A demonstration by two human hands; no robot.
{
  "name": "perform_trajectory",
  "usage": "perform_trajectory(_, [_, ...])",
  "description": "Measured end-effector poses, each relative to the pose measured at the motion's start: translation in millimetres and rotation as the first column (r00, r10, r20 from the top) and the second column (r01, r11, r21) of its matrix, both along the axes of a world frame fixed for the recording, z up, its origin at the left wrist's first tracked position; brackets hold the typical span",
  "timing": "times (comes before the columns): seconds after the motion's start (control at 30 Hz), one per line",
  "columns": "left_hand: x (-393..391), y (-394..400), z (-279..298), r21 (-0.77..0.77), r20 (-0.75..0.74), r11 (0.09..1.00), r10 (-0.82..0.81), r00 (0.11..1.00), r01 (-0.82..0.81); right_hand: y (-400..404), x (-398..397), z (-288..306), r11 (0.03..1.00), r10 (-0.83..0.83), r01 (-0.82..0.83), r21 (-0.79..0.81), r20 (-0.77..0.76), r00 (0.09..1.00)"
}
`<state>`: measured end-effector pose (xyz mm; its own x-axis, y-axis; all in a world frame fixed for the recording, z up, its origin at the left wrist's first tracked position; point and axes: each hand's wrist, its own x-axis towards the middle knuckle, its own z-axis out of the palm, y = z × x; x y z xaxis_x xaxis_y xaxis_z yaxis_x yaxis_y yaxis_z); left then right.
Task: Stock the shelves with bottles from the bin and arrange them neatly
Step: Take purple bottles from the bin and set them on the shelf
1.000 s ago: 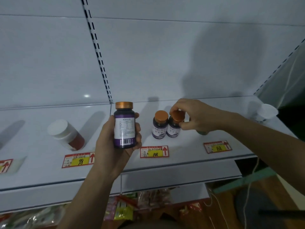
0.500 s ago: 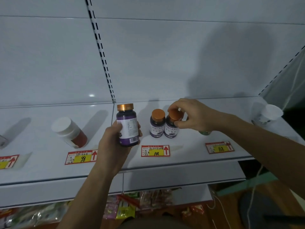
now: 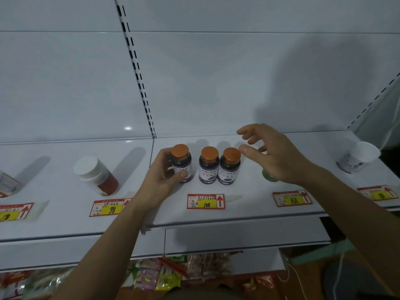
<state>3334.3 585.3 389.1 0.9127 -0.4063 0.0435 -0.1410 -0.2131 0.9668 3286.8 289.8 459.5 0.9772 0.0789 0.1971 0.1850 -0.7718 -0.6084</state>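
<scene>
Three purple bottles with orange caps stand in a row on the white shelf, above the 108 price tag. My left hand grips the leftmost bottle, which stands upright on the shelf a small gap away from the middle bottle. The right bottle touches the middle one. My right hand hovers just right of that bottle's cap, fingers spread and holding nothing.
A white-capped red jar stands to the left above the 98 tag. A green bottle is mostly hidden behind my right hand. A white cup-like container sits far right. Snack packets lie on the level below.
My left hand carried its bottle from mid-air down onto the shelf, left of the other two. My right hand let go of the right bottle's cap and opened.
</scene>
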Motion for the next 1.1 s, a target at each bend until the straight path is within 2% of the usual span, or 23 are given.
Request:
perform_trajectory(0.4, [-3.3, -12.3, 0.0, 0.106, 0.023, 0.994, 0.02, 1.0, -0.022, 3.9, -10.5, 9.0, 1.0, -0.017, 0.017, 0.0, -0.026, 1.0])
perform_trajectory(0.47, [-11.4, -5.8, 6.3, 0.17, 0.101, 0.982, 0.063, 0.993, -0.079, 6.9, -14.4, 14.3, 0.999, 0.005, -0.007, -0.038, -0.035, 0.999])
perform_trajectory(0.53, [-21.5, 8.9, 18.0, 0.281, 0.263, 0.941, 0.115, 0.958, -0.19, 12.4, -17.3, 20.1, 0.991, 0.039, -0.045, -0.126, -0.045, 0.998])
perform_trajectory(0.67, [-39.6, 66.0, 59.7, 0.387, 0.611, 0.801, 0.149, 0.778, -0.457, 32.7, -14.1, 27.5, 0.936, 0.126, -0.143, -0.323, -0.073, 0.989])
perform_trajectory(0.73, [-47.6, 105.4, 79.8, 0.438, 0.685, 0.701, 0.144, 0.714, -0.562, 51.0, -5.6, 30.0, 0.905, 0.223, -0.226, -0.361, -0.051, 0.973])
perform_trajectory(0.8, [-56.7, 145.1, 94.4, 0.55, 0.682, 0.558, 0.13, 0.719, -0.622, 77.1, 7.8, 31.4, 0.866, 0.321, -0.309, -0.392, -0.035, 0.946])
perform_trajectory(0.9, [-74.5, 199.0, 110.3, 0.689, 0.63, 0.363, 0.128, 0.766, -0.627, 135.7, 28.3, 35.6, 0.79, 0.443, -0.41, -0.456, -0.037, 0.896])
perform_trajectory(1.1, [-118.9, 309.8, 136.1, 0.778, 0.585, 0.15, 0.183, 0.79, -0.611, 303.1, 33.8, 63.5, 0.619, 0.637, -0.538, -0.572, -0.035, 0.77])
